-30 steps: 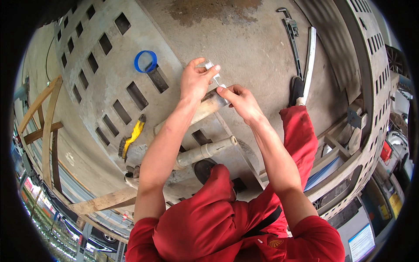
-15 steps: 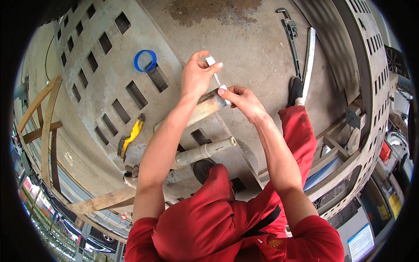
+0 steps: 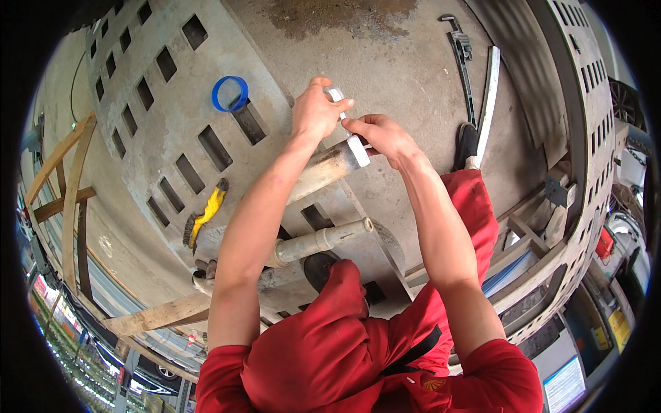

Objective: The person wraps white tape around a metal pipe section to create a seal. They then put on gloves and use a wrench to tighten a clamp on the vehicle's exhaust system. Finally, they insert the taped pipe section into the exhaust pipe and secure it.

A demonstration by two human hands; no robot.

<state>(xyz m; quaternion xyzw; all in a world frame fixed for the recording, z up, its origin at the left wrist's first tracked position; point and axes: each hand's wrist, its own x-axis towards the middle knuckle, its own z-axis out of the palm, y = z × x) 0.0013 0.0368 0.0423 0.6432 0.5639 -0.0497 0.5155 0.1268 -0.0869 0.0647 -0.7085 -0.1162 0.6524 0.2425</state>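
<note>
White tape (image 3: 359,151) covers pipe (image 3: 326,169) end, just below R hand (image 3: 385,139), whose fingers have lifted off, so wrap likely holds w/o pinching. R fingertips narrow, grip unclear; L hand (image 3: 317,113) pinches tape roll (image 3: 335,94) above them. Blue ring (image 3: 244,91) lies left of L fingers.

The white tape (image 3: 359,151) looks smooth; the taped pipe (image 3: 322,172), scuffed metal; the blue ring (image 3: 215,95), plastic.
</note>
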